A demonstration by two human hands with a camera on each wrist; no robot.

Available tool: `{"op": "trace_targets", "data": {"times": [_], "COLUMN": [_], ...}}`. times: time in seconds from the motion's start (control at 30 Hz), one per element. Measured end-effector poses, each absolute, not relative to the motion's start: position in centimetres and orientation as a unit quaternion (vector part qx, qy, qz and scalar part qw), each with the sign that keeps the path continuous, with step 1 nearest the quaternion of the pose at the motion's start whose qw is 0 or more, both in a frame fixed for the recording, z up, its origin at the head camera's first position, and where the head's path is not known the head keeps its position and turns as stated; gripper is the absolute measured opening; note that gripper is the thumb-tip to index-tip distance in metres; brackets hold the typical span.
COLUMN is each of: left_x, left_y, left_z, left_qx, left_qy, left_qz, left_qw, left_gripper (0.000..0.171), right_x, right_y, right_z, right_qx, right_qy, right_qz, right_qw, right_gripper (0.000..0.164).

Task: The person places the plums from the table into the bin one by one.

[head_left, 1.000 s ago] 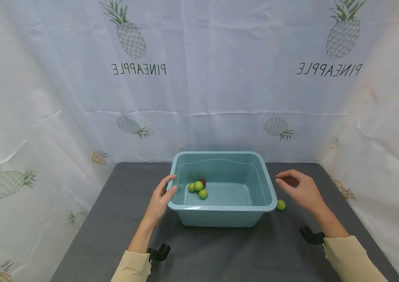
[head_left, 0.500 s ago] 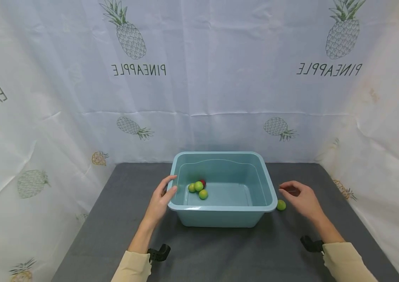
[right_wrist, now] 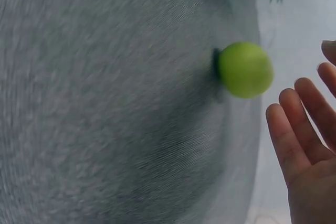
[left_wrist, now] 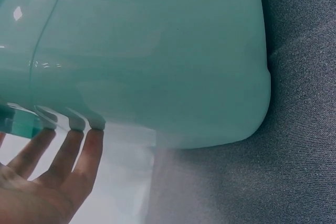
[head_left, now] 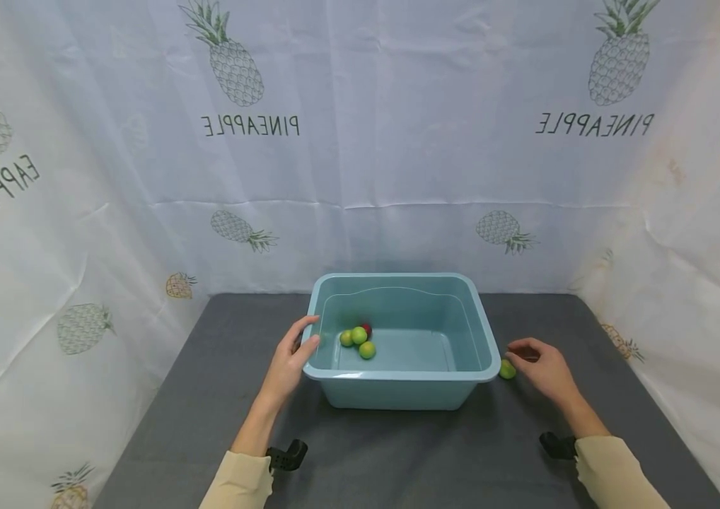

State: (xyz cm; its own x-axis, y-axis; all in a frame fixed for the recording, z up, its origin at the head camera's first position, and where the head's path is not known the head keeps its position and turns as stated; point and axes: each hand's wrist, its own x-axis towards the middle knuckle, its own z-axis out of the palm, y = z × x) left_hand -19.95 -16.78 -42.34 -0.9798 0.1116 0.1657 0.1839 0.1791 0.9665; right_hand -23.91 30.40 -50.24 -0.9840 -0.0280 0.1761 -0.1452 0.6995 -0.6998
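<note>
A light blue plastic basin [head_left: 398,396] stands on the dark grey table. My left hand [head_left: 290,360] holds its left rim, thumb and index finger over the edge; in the left wrist view other fingertips [left_wrist: 94,139] touch the outer wall. Inside lie several green limes [head_left: 367,350] and a dark red round thing [head_left: 367,329], partly hidden behind them. Another lime [right_wrist: 245,70] rests on the table just right of the basin. Close above it is my right hand [head_left: 546,369], fingers loosely bent and holding nothing, its fingertips overlapping the lime in the head view.
White cloth [head_left: 398,162] printed with pineapples hangs behind the table and along both sides. The dark grey tabletop [head_left: 385,459] extends in front of the basin. A black camera mount sits on each wrist.
My right hand has come down and nearer to the lime beside the basin. The left hand, the basin and its contents stay put. The left side cloth has shifted to the right.
</note>
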Motion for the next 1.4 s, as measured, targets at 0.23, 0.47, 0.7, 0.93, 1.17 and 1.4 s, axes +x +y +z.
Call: {"op": "trace_targets", "data": {"times": [0.23,0.47,0.7,0.93,1.17,1.4], "left_x": [-19.8,-19.7,-19.8,-20.7,-21.3,-21.2], "left_y": [-16.7,-16.6,-16.6,-17.0,-17.3,-17.2], "left_z": [-42.3,-42.3,-42.3,-44.1,-45.5,-45.3], "left_qx": [-0.087,-0.093,-0.098,-0.092,-0.097,-0.095], "left_qy": [-0.769,-0.765,-0.766,-0.760,-0.761,-0.764], "left_qz": [-0.633,-0.637,-0.635,-0.642,-0.639,-0.636], "left_qw": [0.028,0.028,0.030,0.033,0.052,0.052], "left_gripper": [0.045,0.045,0.045,0.044,0.043,0.042], "right_x": [-24.2,-24.2,-24.1,-24.1,-23.9,-23.7], "right_y": [30.9,31.0,31.1,31.2,30.7,30.2], "right_z": [-51.7,-52.7,-53.2,-53.3,-52.7,-52.0], "right_qx": [0.033,0.035,0.064,0.060,0.047,0.036], "right_qy": [-0.923,-0.925,-0.922,-0.918,-0.911,-0.909], "right_qz": [0.382,0.378,0.382,0.391,0.410,0.415], "right_qw": [0.038,0.010,0.009,0.016,0.026,0.035], "right_gripper": [0.042,0.040,0.037,0.037,0.043,0.046]}}
